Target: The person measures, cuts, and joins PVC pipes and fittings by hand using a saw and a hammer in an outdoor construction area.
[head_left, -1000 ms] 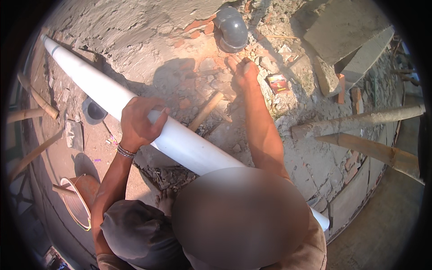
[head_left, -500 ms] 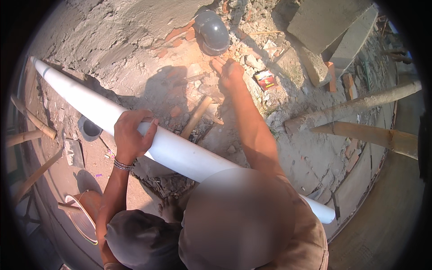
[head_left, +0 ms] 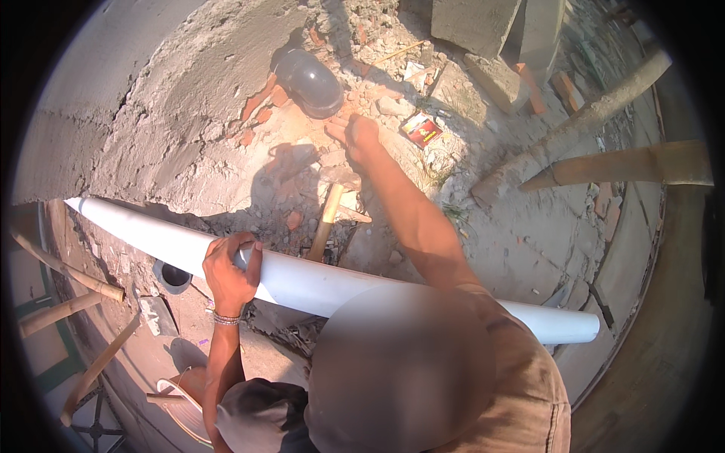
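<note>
A long white pipe [head_left: 310,283] lies crosswise in front of me, running behind a blurred round patch. My left hand [head_left: 230,273], with a bracelet at the wrist, is closed over the pipe's upper side. My right hand [head_left: 361,137] reaches past the pipe to the rubble, fingers stretched toward a dark grey pipe elbow [head_left: 310,84] by the wall. Its fingertips are close to the elbow's lower end; I cannot tell whether they touch the ground. Beside that hand lies a small red and yellow packet [head_left: 421,130].
A rough cement wall [head_left: 174,83] rises at the far left. Concrete blocks [head_left: 476,26] and bricks stand at the far right, near wooden poles [head_left: 627,162]. A short piece of wood [head_left: 326,219] lies beyond the pipe. Another dark pipe opening [head_left: 174,277] and a bucket [head_left: 189,400] are at left.
The whole view has turned, so the pipe looks more level and the wall fills more of the left. Both hands keep nearly the same places against the pipe and the elbow.
</note>
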A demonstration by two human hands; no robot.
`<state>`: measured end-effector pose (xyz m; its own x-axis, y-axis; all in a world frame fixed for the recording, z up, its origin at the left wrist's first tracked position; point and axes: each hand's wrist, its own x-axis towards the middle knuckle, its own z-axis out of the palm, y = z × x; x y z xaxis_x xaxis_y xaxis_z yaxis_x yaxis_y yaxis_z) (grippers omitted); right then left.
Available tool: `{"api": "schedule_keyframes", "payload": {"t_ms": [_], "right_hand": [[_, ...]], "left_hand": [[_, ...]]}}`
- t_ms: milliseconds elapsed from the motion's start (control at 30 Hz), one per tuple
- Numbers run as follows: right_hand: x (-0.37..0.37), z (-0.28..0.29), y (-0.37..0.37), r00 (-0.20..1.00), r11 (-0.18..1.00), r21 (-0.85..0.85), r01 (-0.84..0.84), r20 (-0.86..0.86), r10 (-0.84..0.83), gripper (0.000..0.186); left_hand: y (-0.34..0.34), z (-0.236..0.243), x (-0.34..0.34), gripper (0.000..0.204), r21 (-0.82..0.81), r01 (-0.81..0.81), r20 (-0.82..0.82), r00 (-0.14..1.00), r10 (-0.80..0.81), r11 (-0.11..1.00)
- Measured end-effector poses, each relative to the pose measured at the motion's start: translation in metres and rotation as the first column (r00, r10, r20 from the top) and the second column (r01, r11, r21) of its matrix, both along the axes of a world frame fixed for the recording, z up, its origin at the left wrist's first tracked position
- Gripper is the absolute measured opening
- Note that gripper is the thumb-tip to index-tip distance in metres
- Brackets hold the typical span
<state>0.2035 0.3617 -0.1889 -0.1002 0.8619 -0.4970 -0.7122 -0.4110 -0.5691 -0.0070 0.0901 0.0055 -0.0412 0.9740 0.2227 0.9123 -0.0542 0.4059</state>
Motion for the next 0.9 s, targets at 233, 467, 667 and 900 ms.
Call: {"api": "schedule_keyframes", "payload": {"t_ms": [233,467,667,900], "right_hand": [[-0.003,0.001,-0.001,1.000,1.000,0.018,-0.008,0.003,0.007,0.043],[-0.005,0.000,-0.001,0.999,1.000,0.015,-0.001,0.042,0.000,0.041],[-0.003,0.010,-0.004,0.998,1.000,-0.010,-0.016,0.057,0.016,0.040],[0.000,0.010,-0.003,0.993,0.995,-0.026,-0.092,0.069,0.094,0.048]], "left_hand": [[-0.003,-0.005,-0.004,0.015,0.036,0.014,-0.005,1.000,-0.014,0.999],[-0.003,-0.004,-0.004,0.015,0.024,0.016,-0.015,1.000,-0.015,1.000],[-0.002,-0.003,-0.004,0.015,0.026,0.009,-0.017,1.000,-0.008,1.000],[-0.004,-0.006,-0.004,0.014,0.028,0.005,0.004,1.000,-0.005,1.000]]}}
